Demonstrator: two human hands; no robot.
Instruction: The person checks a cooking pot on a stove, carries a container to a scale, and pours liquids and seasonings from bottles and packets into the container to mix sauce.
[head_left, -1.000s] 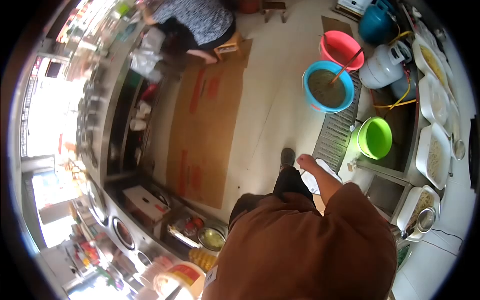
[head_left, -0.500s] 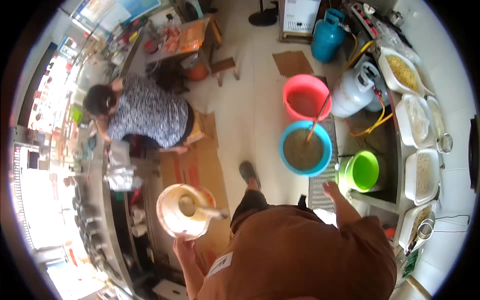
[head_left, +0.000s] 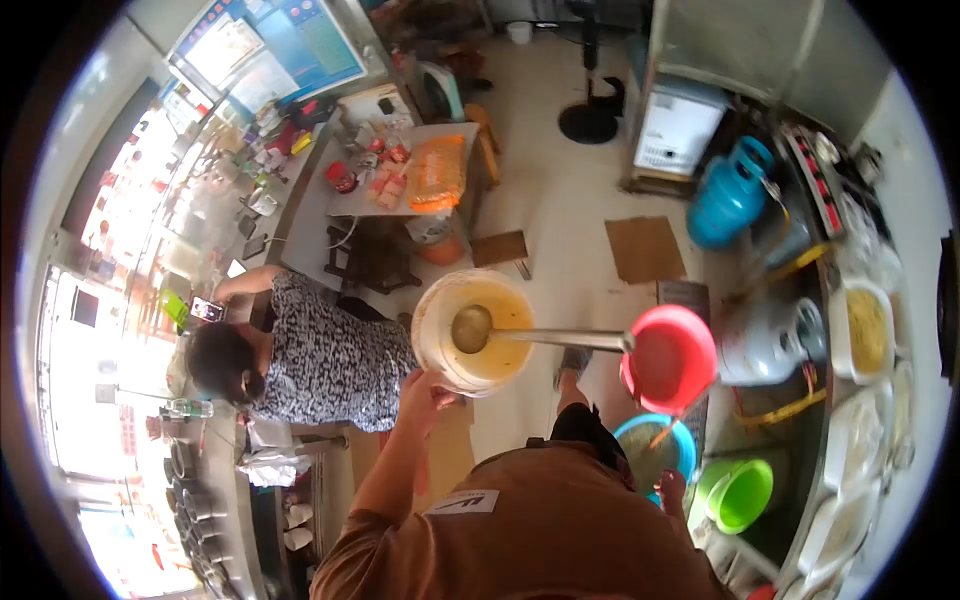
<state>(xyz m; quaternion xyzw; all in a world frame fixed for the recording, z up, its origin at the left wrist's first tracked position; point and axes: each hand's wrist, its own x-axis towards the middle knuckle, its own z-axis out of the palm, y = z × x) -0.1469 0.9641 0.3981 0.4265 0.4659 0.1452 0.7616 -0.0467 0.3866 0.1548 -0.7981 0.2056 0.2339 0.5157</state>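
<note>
Since half a second ago, the white bucket [head_left: 508,302] has been brought further forward, level with the red tub [head_left: 700,340] and left of it. It is gripped by the left hand's [head_left: 422,398] fingers; its ladle [head_left: 560,340] is pointed tubward. Whether the right hand's [head_left: 672,490] fingers, on the tub's near side, are closed cannot be told. Beyond the tub, pale floor [head_left: 565,240] is shown; far left of it, an orange bag [head_left: 437,172] is carried by a worktop [head_left: 352,205].

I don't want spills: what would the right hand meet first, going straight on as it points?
Probably the blue basin; depth is unclear, so the right hand might pass above it.
</note>
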